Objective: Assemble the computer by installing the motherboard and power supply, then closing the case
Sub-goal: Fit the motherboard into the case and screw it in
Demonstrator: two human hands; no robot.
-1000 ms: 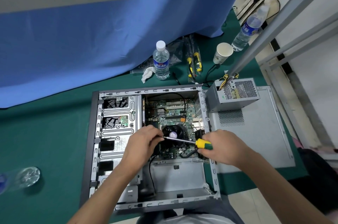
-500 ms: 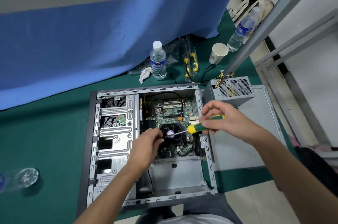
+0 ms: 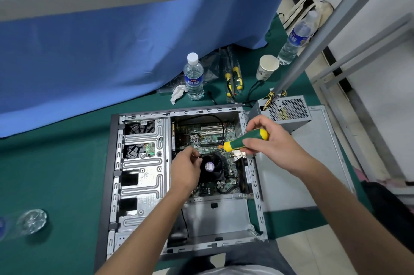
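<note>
Open grey steel computer case (image 3: 143,185) lying flat beneath both hands; green motherboard (image 3: 210,135) seated inside, just beyond left hand (image 3: 186,169), whose fingers curl at the shaft tip near the fan. Right hand (image 3: 268,142) clamped on green-and-yellow screwdriver (image 3: 244,140). Perforated grey power supply (image 3: 284,113) waiting just past right hand, outside: likely heavy, rigid; best gripped by its sides. Board fragile; edges only. Bottle label (image 3: 193,81) unreadable.

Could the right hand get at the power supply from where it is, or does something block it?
Probably yes. The power supply sits outside the case on the side panel, just beyond the right hand, with nothing between them. But that hand grips the screwdriver, so it would need freeing first.
</note>
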